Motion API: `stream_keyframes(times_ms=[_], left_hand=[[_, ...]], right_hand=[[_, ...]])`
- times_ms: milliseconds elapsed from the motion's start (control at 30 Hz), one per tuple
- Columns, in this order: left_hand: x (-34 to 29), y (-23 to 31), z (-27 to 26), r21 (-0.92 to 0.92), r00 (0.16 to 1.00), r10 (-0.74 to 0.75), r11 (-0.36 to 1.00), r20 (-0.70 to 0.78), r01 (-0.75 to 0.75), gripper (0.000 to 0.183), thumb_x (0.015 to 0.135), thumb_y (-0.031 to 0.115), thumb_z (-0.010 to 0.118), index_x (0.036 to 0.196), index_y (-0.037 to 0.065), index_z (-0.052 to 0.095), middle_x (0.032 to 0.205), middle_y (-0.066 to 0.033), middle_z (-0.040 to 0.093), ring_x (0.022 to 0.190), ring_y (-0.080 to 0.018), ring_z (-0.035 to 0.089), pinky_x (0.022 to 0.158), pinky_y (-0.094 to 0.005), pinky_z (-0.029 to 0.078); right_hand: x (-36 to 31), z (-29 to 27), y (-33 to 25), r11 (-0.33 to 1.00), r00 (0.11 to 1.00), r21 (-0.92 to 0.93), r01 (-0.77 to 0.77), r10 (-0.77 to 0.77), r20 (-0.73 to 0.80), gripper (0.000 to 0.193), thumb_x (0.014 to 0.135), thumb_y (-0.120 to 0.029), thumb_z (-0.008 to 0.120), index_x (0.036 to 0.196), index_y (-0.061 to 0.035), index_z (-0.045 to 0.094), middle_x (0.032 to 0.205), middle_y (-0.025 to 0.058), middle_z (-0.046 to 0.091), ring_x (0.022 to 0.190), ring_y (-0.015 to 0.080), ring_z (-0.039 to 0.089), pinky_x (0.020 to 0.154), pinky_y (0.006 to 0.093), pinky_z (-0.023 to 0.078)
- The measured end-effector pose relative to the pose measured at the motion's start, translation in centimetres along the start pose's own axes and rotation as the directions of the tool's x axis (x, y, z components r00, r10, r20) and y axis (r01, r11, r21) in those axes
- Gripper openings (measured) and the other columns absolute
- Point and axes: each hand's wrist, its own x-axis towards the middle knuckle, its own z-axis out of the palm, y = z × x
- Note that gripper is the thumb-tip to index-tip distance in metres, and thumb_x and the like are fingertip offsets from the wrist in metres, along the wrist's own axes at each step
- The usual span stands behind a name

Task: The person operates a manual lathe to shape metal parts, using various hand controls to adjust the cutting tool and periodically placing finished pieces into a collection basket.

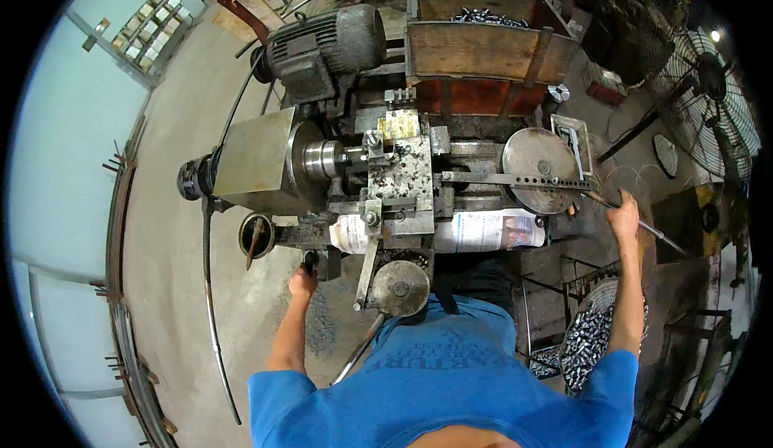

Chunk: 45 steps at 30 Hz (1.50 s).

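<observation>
A small lathe stands before me, with a round metal chuck (324, 160) and a cross slide (400, 173) coated in dark chips. My right hand (623, 219) is wrapped round a long metal lever (656, 234), right of the round metal plate (541, 170) and its perforated bar (507, 179). At the front left of the machine, my left hand (302, 282) is closed at a small dark piece (311, 262); whether that is a handle or a loose part is too small to tell. A cup with a brush (256, 235) sits just beyond this hand.
Behind the lathe are an electric motor (326, 49) and a wooden crate (471, 49) holding metal parts. Beside my right arm stands a basket of small shiny parts (590, 339). A caged fan (708, 78) is at the far right. A long lever (211, 303) hangs at left.
</observation>
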Motion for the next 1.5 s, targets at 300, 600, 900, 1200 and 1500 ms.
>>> stream_keyframes(times_ms=[300, 600, 900, 1200, 1500], left_hand=[[-2.2, -3.6, -6.2, -0.32, 0.961, -0.14, 0.923, 0.237, 0.214, 0.049, 0.077, 0.035, 0.063, 0.113, 0.003, 0.057, 0.082, -0.019, 0.065, 0.072, -0.03, 0.064, 0.07, -0.0389, 0.048], [-11.4, -12.4, -26.7, -0.297, 0.715, -0.454, 0.89, -0.531, 0.345, 0.041, 0.081, 0.042, 0.056, 0.106, 0.01, 0.06, 0.08, -0.0132, 0.065, 0.076, -0.0311, 0.063, 0.066, -0.0423, 0.049], [-17.5, -3.1, -20.1, -0.297, 0.704, -0.653, 0.756, -0.277, 0.584, 0.048, 0.073, 0.05, 0.062, 0.088, 0.004, 0.062, 0.075, -0.0171, 0.064, 0.075, -0.0353, 0.063, 0.068, -0.0442, 0.049], [-12.1, -6.2, -23.4, -0.264, 0.97, -0.241, 0.939, -0.036, 0.223, 0.045, 0.067, 0.036, 0.067, 0.092, 0.0, 0.061, 0.084, -0.0197, 0.063, 0.082, -0.0344, 0.061, 0.07, -0.0439, 0.048], [-9.2, -8.7, -19.4, -0.902, 0.972, -0.235, 0.414, 0.019, 0.118, 0.02, 0.077, 0.011, 0.061, 0.088, -0.005, 0.057, 0.069, -0.0114, 0.059, 0.059, -0.02, 0.06, 0.056, -0.0333, 0.052]], right_hand=[[-2.3, -10.6, -34.8, 0.37, 0.601, 0.607, 0.703, -0.765, -0.23, 0.04, 0.056, -0.008, 0.057, 0.095, -0.0002, 0.061, 0.096, 0.0158, 0.06, 0.092, 0.0317, 0.056, 0.081, 0.0351, 0.046], [-5.2, -4.0, -51.8, 0.114, 0.146, 0.262, 0.958, -0.983, -0.107, 0.022, 0.047, -0.016, 0.064, 0.065, -0.0048, 0.066, 0.074, 0.015, 0.059, 0.08, 0.0323, 0.054, 0.072, 0.0386, 0.045], [-4.7, -3.4, -52.8, 0.168, 0.187, 0.369, 0.914, -0.982, -0.016, 0.022, 0.053, -0.014, 0.058, 0.069, 0.0, 0.065, 0.076, 0.0239, 0.059, 0.076, 0.0384, 0.056, 0.071, 0.0444, 0.047], [-3.5, -8.4, -49.3, 0.129, 0.166, 0.179, 0.975, -0.964, -0.208, 0.022, 0.051, -0.014, 0.059, 0.065, 0.003, 0.063, 0.077, 0.0199, 0.059, 0.081, 0.0366, 0.053, 0.076, 0.0412, 0.044], [8.1, -13.8, -40.4, 0.769, 0.787, 0.238, 0.593, -0.617, 0.032, 0.036, 0.059, -0.018, 0.058, 0.093, -0.009, 0.067, 0.09, 0.0215, 0.061, 0.088, 0.0346, 0.058, 0.081, 0.0404, 0.047]])
